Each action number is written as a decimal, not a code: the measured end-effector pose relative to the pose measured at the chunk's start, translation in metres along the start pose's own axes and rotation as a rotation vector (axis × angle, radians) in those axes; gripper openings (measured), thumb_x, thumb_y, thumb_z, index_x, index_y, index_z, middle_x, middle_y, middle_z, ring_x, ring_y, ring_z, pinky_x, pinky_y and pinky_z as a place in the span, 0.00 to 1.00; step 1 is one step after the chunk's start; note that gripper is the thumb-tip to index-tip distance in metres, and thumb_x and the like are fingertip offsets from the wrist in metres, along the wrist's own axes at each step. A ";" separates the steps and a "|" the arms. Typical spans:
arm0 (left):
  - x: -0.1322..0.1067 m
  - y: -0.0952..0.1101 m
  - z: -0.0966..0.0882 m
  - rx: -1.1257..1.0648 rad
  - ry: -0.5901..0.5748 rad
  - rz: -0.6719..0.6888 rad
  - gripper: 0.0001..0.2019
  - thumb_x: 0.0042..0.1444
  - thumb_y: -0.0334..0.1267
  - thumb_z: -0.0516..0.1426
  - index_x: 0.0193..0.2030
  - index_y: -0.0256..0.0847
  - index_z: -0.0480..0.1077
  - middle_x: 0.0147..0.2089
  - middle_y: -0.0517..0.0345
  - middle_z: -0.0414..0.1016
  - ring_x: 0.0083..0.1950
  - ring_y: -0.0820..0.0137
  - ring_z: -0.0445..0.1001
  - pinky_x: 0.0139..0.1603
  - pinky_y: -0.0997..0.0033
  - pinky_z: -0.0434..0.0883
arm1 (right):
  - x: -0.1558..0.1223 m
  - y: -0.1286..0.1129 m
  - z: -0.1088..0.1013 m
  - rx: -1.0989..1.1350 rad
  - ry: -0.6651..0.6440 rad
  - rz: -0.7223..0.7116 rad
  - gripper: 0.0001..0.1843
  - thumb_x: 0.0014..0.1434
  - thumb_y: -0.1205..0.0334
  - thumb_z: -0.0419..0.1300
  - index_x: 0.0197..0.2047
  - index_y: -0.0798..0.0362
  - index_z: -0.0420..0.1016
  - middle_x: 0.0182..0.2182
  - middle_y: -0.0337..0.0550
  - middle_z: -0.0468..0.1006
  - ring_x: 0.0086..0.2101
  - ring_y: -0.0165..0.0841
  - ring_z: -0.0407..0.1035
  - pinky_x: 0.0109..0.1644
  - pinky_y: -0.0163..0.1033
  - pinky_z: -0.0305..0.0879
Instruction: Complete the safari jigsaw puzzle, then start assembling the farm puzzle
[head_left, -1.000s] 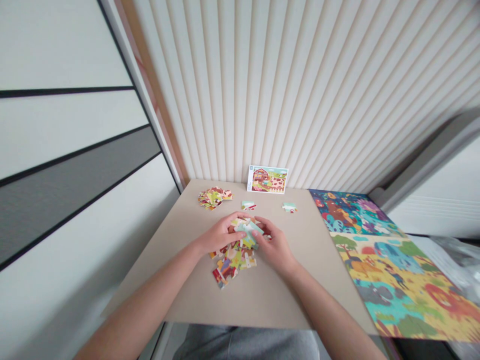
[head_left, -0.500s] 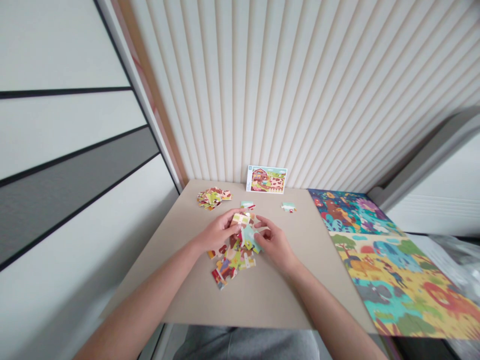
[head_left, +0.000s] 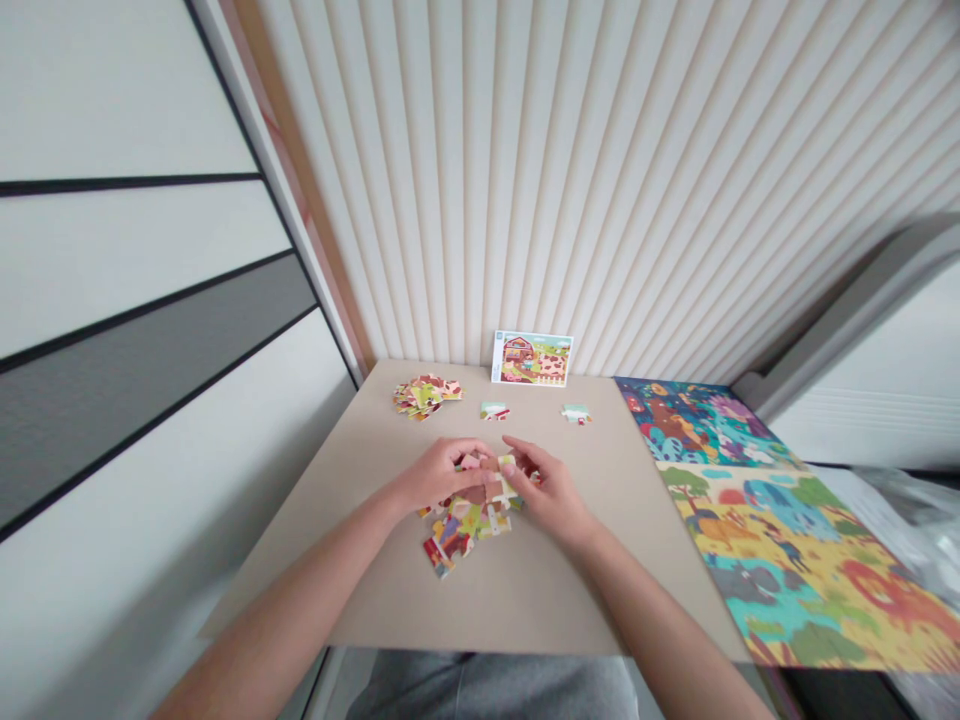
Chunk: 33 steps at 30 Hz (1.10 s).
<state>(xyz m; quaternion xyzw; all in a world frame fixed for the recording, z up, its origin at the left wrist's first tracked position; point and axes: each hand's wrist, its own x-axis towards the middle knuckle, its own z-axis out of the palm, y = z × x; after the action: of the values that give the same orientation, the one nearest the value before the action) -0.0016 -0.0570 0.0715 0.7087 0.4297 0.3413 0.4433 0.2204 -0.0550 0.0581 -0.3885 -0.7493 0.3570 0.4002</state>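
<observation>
Below the near edge of the desk [head_left: 592, 610], the person's lap in grey cloth [head_left: 491, 688] shows, and both forearms reach in over that edge. On the desk, left of the middle of the near edge and set back from it, lies a loose pile of puzzle pieces [head_left: 454, 545], overlapping, with red, purple, yellow-green and brown prints. Both hands are over the far part of this pile. The left hand [head_left: 442, 475] is curled, thumb and fingers closed about brown and pink pieces [head_left: 474, 482]; how many cannot be told. The right hand [head_left: 555, 495] is half curled, its thumb on a pale yellow piece [head_left: 508, 477], its forefinger raised clear; the other fingers are partly hidden.

Along the right edge, nearest the near right corner, lies a yellow animal picture [head_left: 795, 560] with a lion, a hippo and an elephant. A dark blue picture [head_left: 705, 425] adjoins its far side, towards the far right corner. Clear plastic [head_left: 911, 520] lies beyond the right edge.

Farther back, two single sky-coloured pieces, a left one [head_left: 493, 411] and a right one [head_left: 576, 414], lie well apart before the far edge. A second heap of pieces [head_left: 426, 396] sits near the far left corner. At the far edge a farm picture card [head_left: 532, 358] leans upright by the ribbed cream wall [head_left: 525, 180].
</observation>
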 end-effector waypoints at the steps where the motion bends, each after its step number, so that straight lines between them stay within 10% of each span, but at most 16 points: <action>1: 0.000 0.001 0.002 0.017 -0.024 0.008 0.17 0.57 0.52 0.62 0.42 0.38 0.77 0.35 0.59 0.77 0.35 0.69 0.73 0.35 0.75 0.67 | 0.001 0.000 0.000 0.004 -0.032 0.007 0.21 0.65 0.52 0.59 0.59 0.50 0.75 0.36 0.41 0.77 0.32 0.30 0.67 0.39 0.37 0.66; 6: 0.003 -0.010 -0.001 0.058 0.073 -0.017 0.19 0.61 0.53 0.57 0.44 0.38 0.75 0.30 0.61 0.74 0.30 0.71 0.69 0.30 0.76 0.63 | -0.007 -0.001 -0.012 0.094 -0.010 0.164 0.18 0.62 0.47 0.61 0.44 0.53 0.79 0.28 0.39 0.74 0.27 0.29 0.65 0.33 0.35 0.63; 10: 0.006 -0.018 -0.011 0.098 0.232 -0.023 0.19 0.63 0.54 0.54 0.43 0.39 0.74 0.26 0.64 0.70 0.27 0.72 0.65 0.29 0.75 0.61 | -0.049 0.009 -0.049 0.235 0.131 0.305 0.25 0.59 0.43 0.63 0.53 0.51 0.72 0.39 0.43 0.77 0.31 0.33 0.73 0.33 0.37 0.67; 20: 0.006 -0.021 -0.016 0.286 0.300 -0.014 0.18 0.61 0.54 0.54 0.40 0.42 0.75 0.32 0.59 0.78 0.33 0.66 0.73 0.36 0.71 0.67 | -0.144 0.034 -0.123 -0.470 0.173 0.386 0.26 0.63 0.46 0.54 0.56 0.54 0.78 0.31 0.46 0.76 0.30 0.38 0.69 0.37 0.43 0.66; 28: -0.026 -0.021 -0.028 0.438 0.229 -0.050 0.19 0.65 0.54 0.50 0.43 0.42 0.74 0.36 0.58 0.79 0.36 0.65 0.76 0.37 0.70 0.68 | -0.147 0.041 -0.144 -0.601 0.070 0.285 0.22 0.60 0.55 0.56 0.55 0.52 0.79 0.40 0.49 0.74 0.40 0.41 0.72 0.48 0.45 0.67; 33: -0.048 -0.034 -0.019 0.801 0.316 -0.099 0.16 0.67 0.48 0.49 0.47 0.44 0.73 0.41 0.52 0.79 0.43 0.60 0.77 0.44 0.64 0.69 | -0.136 0.030 -0.119 -0.614 0.165 0.191 0.22 0.62 0.59 0.55 0.58 0.49 0.75 0.45 0.49 0.73 0.45 0.41 0.71 0.53 0.45 0.66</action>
<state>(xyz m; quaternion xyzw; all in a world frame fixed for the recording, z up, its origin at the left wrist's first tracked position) -0.0474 -0.0859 0.0426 0.7424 0.6243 0.2302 0.0782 0.3850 -0.1328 0.0392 -0.5870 -0.7472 0.1178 0.2885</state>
